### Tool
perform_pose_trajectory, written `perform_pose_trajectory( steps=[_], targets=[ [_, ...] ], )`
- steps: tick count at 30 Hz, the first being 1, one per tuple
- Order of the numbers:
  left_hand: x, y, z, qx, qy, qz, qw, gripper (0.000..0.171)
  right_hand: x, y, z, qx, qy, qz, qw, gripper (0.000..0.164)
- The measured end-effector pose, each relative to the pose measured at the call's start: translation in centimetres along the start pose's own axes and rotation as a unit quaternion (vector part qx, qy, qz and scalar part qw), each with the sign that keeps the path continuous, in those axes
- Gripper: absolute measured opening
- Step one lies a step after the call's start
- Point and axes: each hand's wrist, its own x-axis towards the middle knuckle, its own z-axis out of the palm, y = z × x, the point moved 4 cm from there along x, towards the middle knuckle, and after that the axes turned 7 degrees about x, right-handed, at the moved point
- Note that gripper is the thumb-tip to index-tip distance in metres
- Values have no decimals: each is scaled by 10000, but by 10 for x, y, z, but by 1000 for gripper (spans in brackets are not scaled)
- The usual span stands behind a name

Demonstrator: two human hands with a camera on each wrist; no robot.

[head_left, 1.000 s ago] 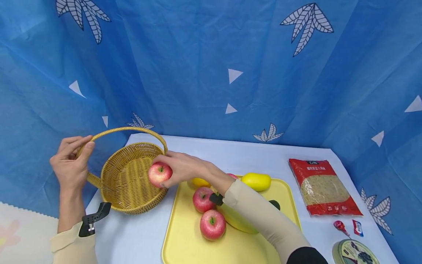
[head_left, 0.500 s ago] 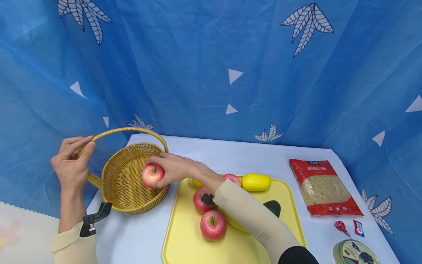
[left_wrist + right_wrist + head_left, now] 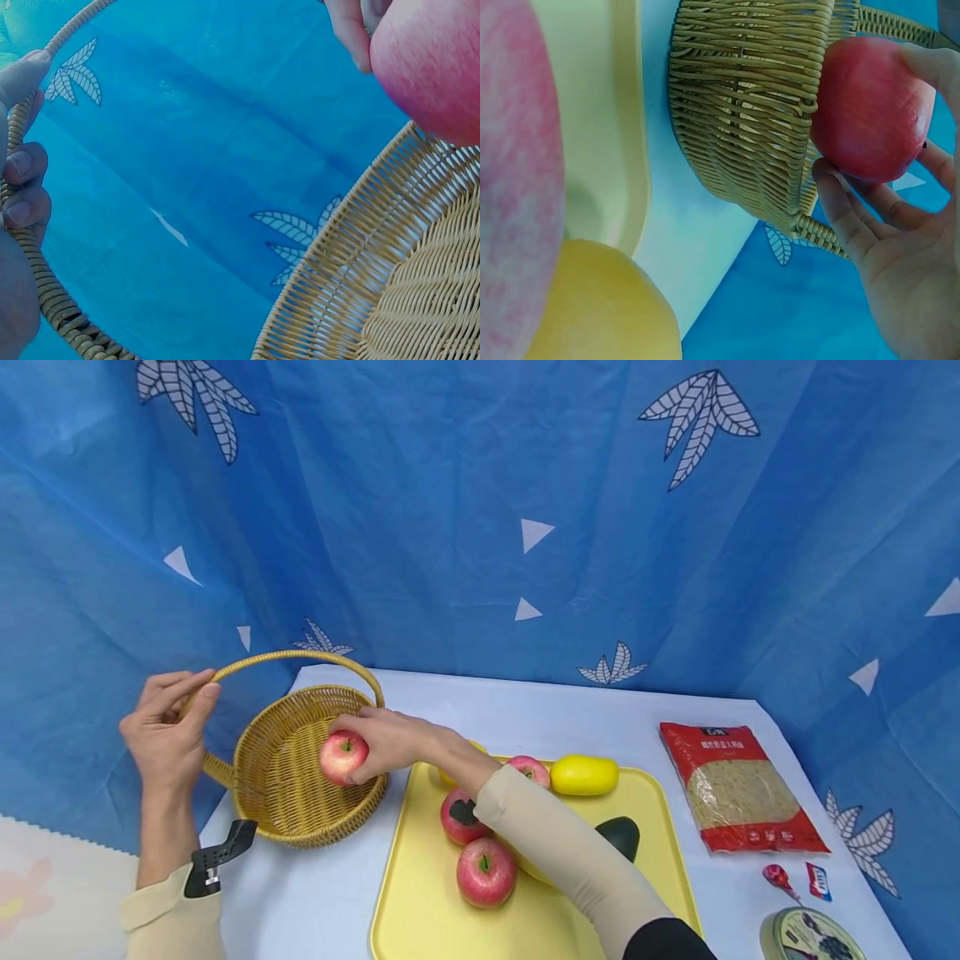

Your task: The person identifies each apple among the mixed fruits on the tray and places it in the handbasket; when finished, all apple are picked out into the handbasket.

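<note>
My left hand [image 3: 167, 724] grips the arched handle of the wicker basket [image 3: 251, 806] at its left side. Just above the basket's right rim, my right hand [image 3: 393, 742] holds a red apple [image 3: 343, 757], with thumb and fingers around its sides. That same apple [image 3: 870, 109] appears beside the woven wall in the right wrist view. In the left wrist view, fingers and thumb curl round the handle [image 3: 56, 296]. The basket's visible floor is bare wicker.
A yellow tray [image 3: 420, 918] bears several apples [image 3: 486, 872], a yellow fruit [image 3: 585, 775] and a dark green item [image 3: 619, 837], partly hidden by my right forearm. Farther right lie a red food packet [image 3: 742, 787], a lollipop [image 3: 778, 877], a small wrapper [image 3: 819, 882] and a round tin [image 3: 813, 937].
My right hand has carried the apple left, from the basket's right rim to farther over its inside. The left hand keeps its hold on the handle.
</note>
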Motion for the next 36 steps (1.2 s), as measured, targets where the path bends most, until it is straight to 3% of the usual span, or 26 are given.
perform_pose_trajectory(
  steps=[7, 19, 30, 36],
  targets=[
    [-1, -12, -1, -42, -28, -77, 10000, 19, 5, 2, 6, -40, -21, 155, 9999, 70],
    [-10, -17, -28, 281, 216, -252, 9991, 20, 26, -10, 26, -114, -175, 176, 9996, 71],
    [1, -21, -8, 224, 40, -83, 9997, 20, 27, 0, 17, -146, 97, 470, 9987, 72],
    [1, -25, -8, 174, 29, -42, 9998, 20, 36, 4, 20, -185, 175, 455, 9986, 73]
  ],
)
